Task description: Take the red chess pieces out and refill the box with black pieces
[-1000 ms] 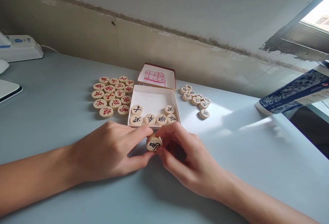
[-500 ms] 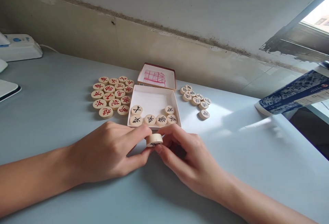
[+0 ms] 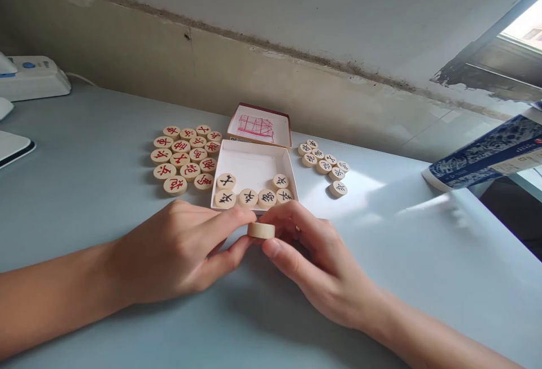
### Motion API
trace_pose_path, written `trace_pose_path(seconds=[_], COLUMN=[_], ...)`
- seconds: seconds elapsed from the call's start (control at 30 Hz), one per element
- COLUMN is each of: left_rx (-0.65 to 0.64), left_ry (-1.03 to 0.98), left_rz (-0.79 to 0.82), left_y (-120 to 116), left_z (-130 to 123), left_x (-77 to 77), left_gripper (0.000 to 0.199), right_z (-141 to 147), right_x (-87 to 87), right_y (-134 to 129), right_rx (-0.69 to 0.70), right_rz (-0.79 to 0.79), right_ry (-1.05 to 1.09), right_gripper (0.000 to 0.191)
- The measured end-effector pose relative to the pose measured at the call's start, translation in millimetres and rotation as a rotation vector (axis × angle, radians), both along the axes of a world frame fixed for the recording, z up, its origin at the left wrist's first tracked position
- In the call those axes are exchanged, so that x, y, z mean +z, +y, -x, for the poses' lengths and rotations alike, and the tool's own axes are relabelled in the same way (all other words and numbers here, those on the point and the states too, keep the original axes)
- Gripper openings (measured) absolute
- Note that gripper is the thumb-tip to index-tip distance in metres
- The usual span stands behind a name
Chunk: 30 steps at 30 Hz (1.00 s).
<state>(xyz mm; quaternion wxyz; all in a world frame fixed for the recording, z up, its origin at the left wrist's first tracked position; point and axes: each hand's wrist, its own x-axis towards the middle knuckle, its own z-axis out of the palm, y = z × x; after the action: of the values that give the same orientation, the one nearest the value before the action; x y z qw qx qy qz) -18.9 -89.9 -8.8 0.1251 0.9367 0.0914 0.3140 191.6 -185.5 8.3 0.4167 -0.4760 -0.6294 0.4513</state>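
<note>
Between my left hand (image 3: 190, 250) and my right hand (image 3: 317, 261) is a round wooden Chinese chess piece (image 3: 261, 230), held by the fingertips of both, its pale rim toward me and its character out of sight. Just beyond my fingers stands a shallow white box (image 3: 249, 160). Several black-marked pieces (image 3: 248, 197) lie inside it along the near side and in its near corners. To the left of the box, red-marked pieces (image 3: 180, 159) sit grouped face up on the grey-blue table (image 3: 139, 335). More black-marked pieces (image 3: 324, 166) lie on the table to the right.
Behind the white box lies the box lid (image 3: 259, 126), its inside up, with red line drawing. A blue-and-white patterned container (image 3: 483, 151) leans in at the right edge. White devices (image 3: 36, 78) stand at the far left. The wall (image 3: 139, 47) runs along the back.
The held piece has shifted slightly right and tipped, so its black character no longer shows. My right thumb has moved a little down and right. The other pieces stay put.
</note>
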Motion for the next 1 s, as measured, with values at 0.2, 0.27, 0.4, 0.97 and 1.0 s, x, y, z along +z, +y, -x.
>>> trace_pose_path(seconds=[0.2,0.27,0.4,0.97,1.0], left_rx=[0.000,0.000,-0.008,-0.002,-0.006], left_ry=[-0.022,-0.016,0.020,0.017,0.018], left_rz=[0.044,0.071,0.093,-0.003,-0.002], left_y=[-1.4,-1.5,-0.4,-1.2,-1.8], left_z=[0.6,0.9,1.2,1.0,1.0], left_x=[1.3,1.7,2.3,1.9,2.3], left_gripper=[0.012,0.013,0.012,0.011,0.010], right_z=[-0.3,-0.1,0.7,-0.3,-0.5], right_x=[-0.2,-1.3,-3.8,-2.6,-1.8], right_y=[-0.1,-0.2,-0.4,1.1,1.4], right_rx=[-0.014,-0.004,0.017,-0.008,-0.008], right_rz=[-0.033,-0.036,-0.062,0.000,-0.003], right_ry=[-0.036,-0.032,-0.009,-0.060,-0.068], right_gripper=[0.015,0.012,0.011,0.011,0.012])
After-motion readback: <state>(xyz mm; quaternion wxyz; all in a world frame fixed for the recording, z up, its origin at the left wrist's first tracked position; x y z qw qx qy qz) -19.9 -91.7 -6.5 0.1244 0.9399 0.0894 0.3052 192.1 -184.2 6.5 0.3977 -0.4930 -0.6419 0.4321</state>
